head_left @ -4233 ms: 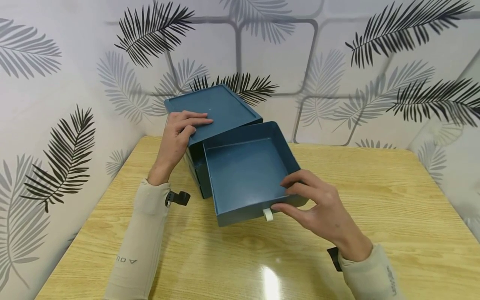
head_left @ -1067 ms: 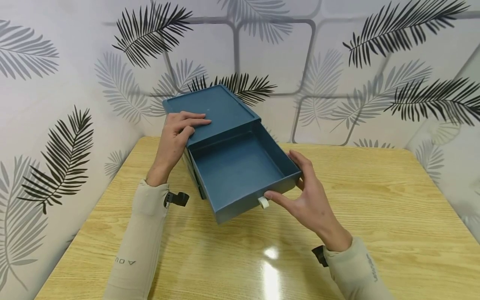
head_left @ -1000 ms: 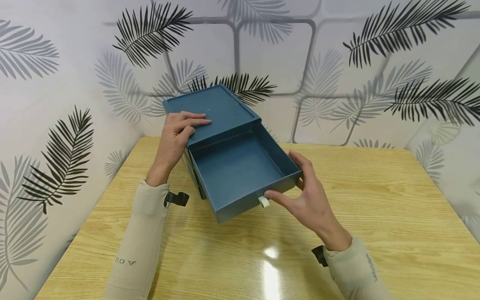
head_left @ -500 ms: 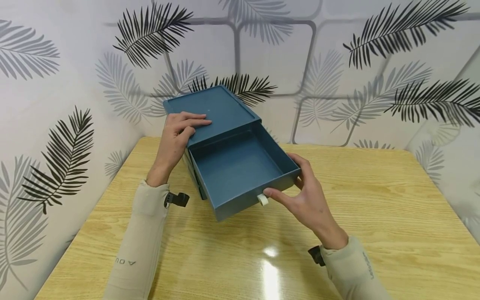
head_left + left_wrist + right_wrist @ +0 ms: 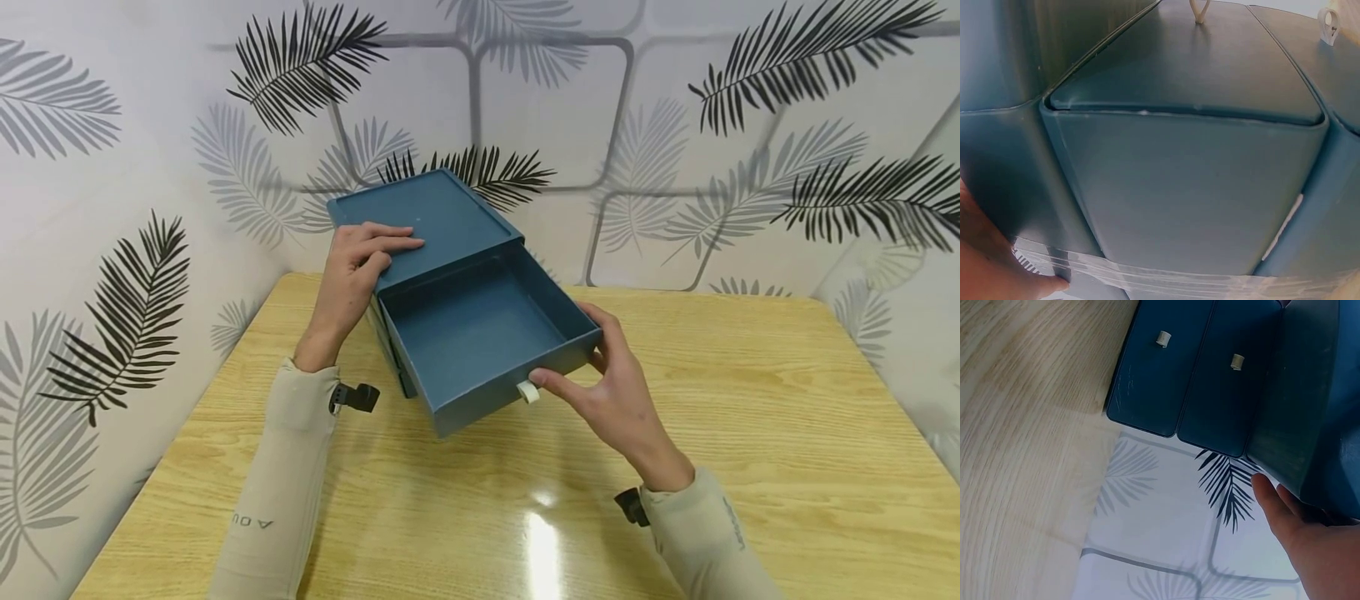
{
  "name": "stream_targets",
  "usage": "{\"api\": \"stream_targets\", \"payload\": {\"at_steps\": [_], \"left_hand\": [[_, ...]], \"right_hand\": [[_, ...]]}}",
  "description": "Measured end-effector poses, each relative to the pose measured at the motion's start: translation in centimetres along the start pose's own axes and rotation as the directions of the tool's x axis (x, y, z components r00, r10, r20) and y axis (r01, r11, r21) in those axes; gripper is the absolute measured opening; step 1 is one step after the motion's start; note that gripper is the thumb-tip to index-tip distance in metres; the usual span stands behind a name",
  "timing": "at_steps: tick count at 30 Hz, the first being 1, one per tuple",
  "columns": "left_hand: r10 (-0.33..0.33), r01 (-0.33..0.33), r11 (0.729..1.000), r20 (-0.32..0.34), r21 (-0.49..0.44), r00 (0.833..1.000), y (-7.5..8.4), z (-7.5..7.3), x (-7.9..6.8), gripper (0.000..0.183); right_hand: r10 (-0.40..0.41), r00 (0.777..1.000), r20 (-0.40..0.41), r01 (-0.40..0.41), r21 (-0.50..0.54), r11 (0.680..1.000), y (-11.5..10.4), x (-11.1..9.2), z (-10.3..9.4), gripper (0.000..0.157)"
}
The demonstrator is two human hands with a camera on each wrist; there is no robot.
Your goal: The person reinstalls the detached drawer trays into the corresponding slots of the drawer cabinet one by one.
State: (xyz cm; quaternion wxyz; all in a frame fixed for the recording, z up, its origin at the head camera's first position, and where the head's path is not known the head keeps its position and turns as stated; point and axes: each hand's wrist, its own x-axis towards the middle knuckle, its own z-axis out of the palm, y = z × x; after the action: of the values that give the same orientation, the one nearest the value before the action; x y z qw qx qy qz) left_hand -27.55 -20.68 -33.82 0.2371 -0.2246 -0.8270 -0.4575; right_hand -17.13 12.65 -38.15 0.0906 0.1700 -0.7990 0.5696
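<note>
A blue plastic drawer cabinet (image 5: 442, 212) stands angled on the table. Its top drawer (image 5: 487, 396) sticks well out of the upper slot, and nothing lies inside it. My left hand (image 5: 352, 271) rests on the cabinet top at the left edge, fingers extended across it. My right hand (image 5: 618, 392) grips the drawer's front right corner. Its thumb presses the front beside a pale pull tab (image 5: 528, 392), while the other fingers go round the right side, partly hidden. In the right wrist view, closed lower drawers (image 5: 1154, 381) show small pale tabs.
The wooden table (image 5: 750, 417) extends to the right and in front of the cabinet. Behind it rises a wall (image 5: 540, 117) with a leaf pattern. Clear wrapping (image 5: 1166, 275) crosses the cabinet's side in the left wrist view.
Over four seconds ago the drawer sat crooked at the cabinet's mouth; now it lines up in the top slot. Lately its front has risen slightly with my right hand. My left hand stays put.
</note>
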Motion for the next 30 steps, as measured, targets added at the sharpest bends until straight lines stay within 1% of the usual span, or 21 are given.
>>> {"api": "stream_targets", "payload": {"at_steps": [16,30], "left_hand": [[0.011,-0.011,1.0,-0.003,-0.009,1.0,-0.37,-0.02,0.03,0.043],[0.048,-0.048,0.999,0.005,-0.009,0.999,-0.11,-0.07,-0.02,0.037]], "right_hand": [[0.01,1.0,0.007,-0.01,0.022,1.0,0.41,0.46,0.05,0.087],[0.01,1.0,-0.004,-0.009,0.008,1.0,0.52,0.75,0.14,0.087]]}}
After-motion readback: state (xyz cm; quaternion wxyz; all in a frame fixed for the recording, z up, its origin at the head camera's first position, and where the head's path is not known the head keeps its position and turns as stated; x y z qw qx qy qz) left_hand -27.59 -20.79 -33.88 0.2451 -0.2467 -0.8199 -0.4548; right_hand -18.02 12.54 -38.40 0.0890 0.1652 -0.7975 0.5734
